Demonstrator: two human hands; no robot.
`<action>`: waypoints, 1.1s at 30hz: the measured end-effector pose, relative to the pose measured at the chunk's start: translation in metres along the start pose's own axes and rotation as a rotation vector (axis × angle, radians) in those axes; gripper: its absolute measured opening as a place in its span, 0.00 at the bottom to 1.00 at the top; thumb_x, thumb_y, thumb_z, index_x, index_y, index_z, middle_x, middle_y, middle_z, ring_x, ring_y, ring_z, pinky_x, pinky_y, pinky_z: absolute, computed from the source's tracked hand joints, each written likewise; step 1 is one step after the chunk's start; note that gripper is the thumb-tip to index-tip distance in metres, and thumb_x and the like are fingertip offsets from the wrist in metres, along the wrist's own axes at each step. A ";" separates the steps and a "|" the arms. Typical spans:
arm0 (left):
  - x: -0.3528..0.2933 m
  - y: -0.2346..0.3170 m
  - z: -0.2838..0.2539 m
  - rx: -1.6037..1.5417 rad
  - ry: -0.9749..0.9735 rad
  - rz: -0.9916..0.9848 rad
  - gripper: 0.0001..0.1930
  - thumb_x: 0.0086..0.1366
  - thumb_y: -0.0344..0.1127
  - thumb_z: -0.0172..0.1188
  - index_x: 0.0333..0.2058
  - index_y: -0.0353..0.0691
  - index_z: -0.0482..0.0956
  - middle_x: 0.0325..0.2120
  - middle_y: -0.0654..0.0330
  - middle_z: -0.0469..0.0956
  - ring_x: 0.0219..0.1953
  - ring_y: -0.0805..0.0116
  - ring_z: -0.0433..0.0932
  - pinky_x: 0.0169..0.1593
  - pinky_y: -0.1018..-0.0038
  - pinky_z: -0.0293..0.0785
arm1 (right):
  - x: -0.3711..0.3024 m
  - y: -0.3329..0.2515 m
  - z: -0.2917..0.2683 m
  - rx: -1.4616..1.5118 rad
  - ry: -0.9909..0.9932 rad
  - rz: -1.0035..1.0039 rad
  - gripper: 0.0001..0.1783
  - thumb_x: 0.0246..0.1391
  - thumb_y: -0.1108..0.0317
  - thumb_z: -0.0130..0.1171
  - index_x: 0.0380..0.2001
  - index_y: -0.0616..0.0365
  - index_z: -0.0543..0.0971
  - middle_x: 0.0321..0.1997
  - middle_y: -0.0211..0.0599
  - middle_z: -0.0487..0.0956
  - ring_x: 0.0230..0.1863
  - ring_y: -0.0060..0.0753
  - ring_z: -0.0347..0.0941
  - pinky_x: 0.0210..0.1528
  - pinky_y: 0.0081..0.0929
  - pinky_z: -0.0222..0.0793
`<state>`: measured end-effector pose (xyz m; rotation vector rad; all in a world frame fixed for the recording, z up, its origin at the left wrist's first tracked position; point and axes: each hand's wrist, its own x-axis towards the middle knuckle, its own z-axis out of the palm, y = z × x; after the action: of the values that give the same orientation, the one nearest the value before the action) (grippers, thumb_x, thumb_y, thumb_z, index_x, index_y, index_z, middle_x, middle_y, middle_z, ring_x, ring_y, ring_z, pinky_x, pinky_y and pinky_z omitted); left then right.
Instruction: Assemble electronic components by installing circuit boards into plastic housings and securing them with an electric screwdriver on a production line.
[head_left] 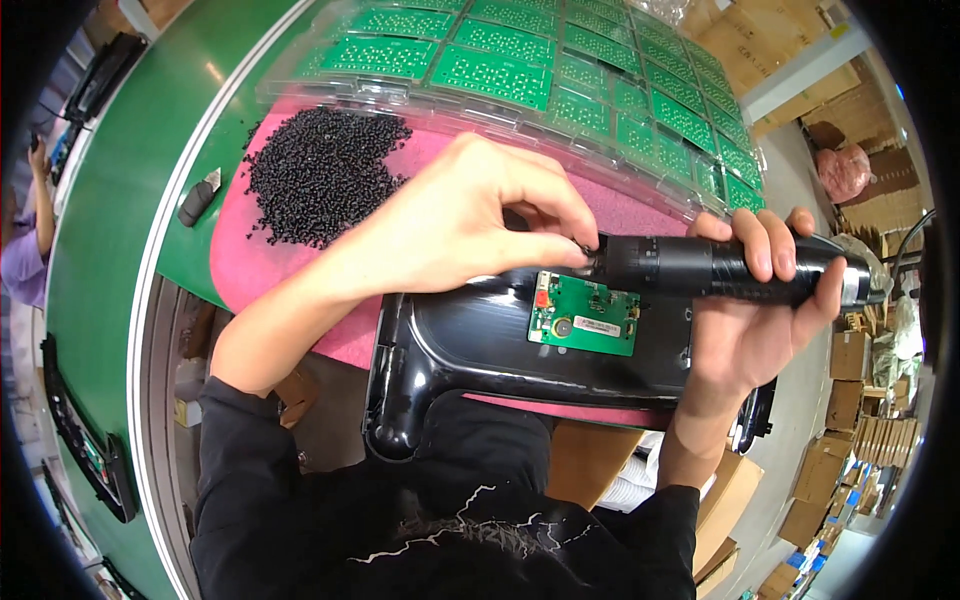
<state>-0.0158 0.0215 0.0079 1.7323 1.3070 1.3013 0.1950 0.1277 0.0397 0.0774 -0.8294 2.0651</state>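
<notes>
Gripping a black driver over a green board

From where I stand, a co-worker in purple (25, 265) sits at the far left edge of the view, beyond the green bench (105, 280). A long black frame (112, 482) lies on that side, and nearer in is a small dark object (197, 203), too small for me to name. Next comes a pink mat (232, 225) bearing a heap of tiny black parts (320, 175). Behind it, clear trays (480, 118) full of green circuit boards close off the far side. A glossy black housing (450, 345) lies across the near part of the mat, with a single circuit board (600, 335) on it, right of its middle. Over at the right are cardboard boxes (850, 365).

The left forearm crosses above the mat, just beside the heap. The left hand (480, 215) has thumb and fingertips pinched together at the tip of the driver (690, 265); I can't tell what sits between them. The driver lies level above the board's far edge, its tip pointing left. The right hand (745, 335) has its grip clamped around the driver's body, fingers curled over the top, palm underneath.
</notes>
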 end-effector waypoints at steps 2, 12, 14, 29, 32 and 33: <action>-0.002 -0.004 0.005 -0.090 -0.049 -0.035 0.07 0.54 0.26 0.67 0.33 0.34 0.83 0.31 0.58 0.82 0.35 0.70 0.80 0.42 0.75 0.75 | -0.005 0.003 0.000 0.013 -0.034 -0.005 0.16 0.58 0.57 0.58 0.43 0.54 0.70 0.26 0.24 0.65 0.31 0.21 0.61 0.50 0.32 0.54; -0.001 -0.008 0.009 -0.140 -0.085 -0.203 0.07 0.56 0.26 0.66 0.34 0.33 0.83 0.30 0.58 0.82 0.34 0.73 0.79 0.40 0.77 0.74 | -0.021 -0.011 -0.001 -0.091 -0.119 -0.192 0.17 0.47 0.61 0.67 0.34 0.50 0.69 0.20 0.19 0.68 0.25 0.18 0.64 0.47 0.28 0.55; -0.001 -0.007 0.011 -0.135 -0.123 -0.249 0.07 0.56 0.27 0.67 0.34 0.33 0.83 0.30 0.58 0.82 0.32 0.74 0.78 0.39 0.78 0.74 | -0.025 -0.012 0.000 -0.111 -0.108 -0.236 0.17 0.45 0.61 0.68 0.34 0.49 0.70 0.20 0.18 0.69 0.25 0.16 0.65 0.46 0.28 0.56; -0.004 -0.008 0.013 -0.089 -0.156 -0.284 0.08 0.57 0.28 0.67 0.36 0.33 0.84 0.29 0.58 0.82 0.31 0.76 0.79 0.36 0.79 0.74 | -0.033 -0.005 0.002 -0.195 -0.126 -0.277 0.21 0.42 0.60 0.73 0.35 0.48 0.71 0.20 0.16 0.70 0.25 0.14 0.65 0.46 0.24 0.55; -0.004 -0.008 0.014 -0.060 -0.173 -0.260 0.08 0.58 0.28 0.66 0.36 0.32 0.83 0.29 0.58 0.82 0.31 0.75 0.79 0.36 0.79 0.74 | -0.033 -0.004 0.002 -0.214 -0.148 -0.281 0.22 0.41 0.59 0.74 0.35 0.47 0.71 0.20 0.16 0.70 0.24 0.13 0.65 0.45 0.23 0.54; -0.003 -0.007 0.015 -0.061 -0.173 -0.261 0.08 0.58 0.28 0.66 0.36 0.32 0.83 0.29 0.58 0.82 0.31 0.75 0.79 0.36 0.79 0.74 | -0.033 -0.003 0.002 -0.222 -0.167 -0.280 0.23 0.41 0.59 0.74 0.35 0.47 0.70 0.20 0.15 0.70 0.24 0.13 0.65 0.45 0.23 0.54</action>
<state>-0.0047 0.0223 -0.0047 1.5360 1.3270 1.0104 0.2174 0.1040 0.0315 0.2335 -1.0813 1.7112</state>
